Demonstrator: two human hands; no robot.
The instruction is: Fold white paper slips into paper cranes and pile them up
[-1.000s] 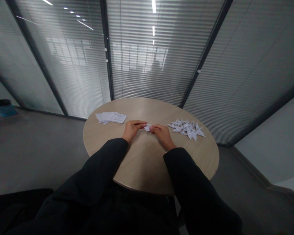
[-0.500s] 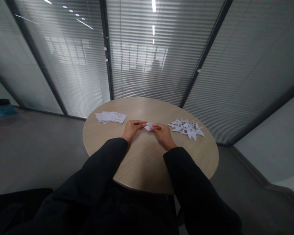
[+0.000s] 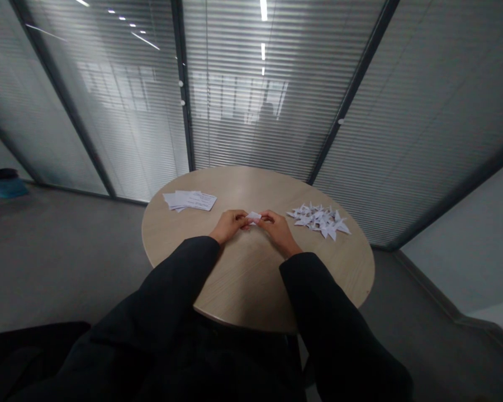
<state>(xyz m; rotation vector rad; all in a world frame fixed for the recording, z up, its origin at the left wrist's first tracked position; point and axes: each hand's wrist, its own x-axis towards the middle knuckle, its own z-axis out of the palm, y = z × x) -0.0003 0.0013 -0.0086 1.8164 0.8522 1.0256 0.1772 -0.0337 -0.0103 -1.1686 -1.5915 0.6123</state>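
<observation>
While left hand, right hand pinch folded white paper, pointed paper cranes pile on round wooden tabletop.

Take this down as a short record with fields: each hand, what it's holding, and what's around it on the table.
left hand: pinching the left end of a small folded white paper
right hand: pinching that paper's right end
surface: round light-wood table
right of hands: pile of folded white paper cranes
left of hands: stack of printed white paper sheets
behind table: glass partition with slatted blinds
</observation>
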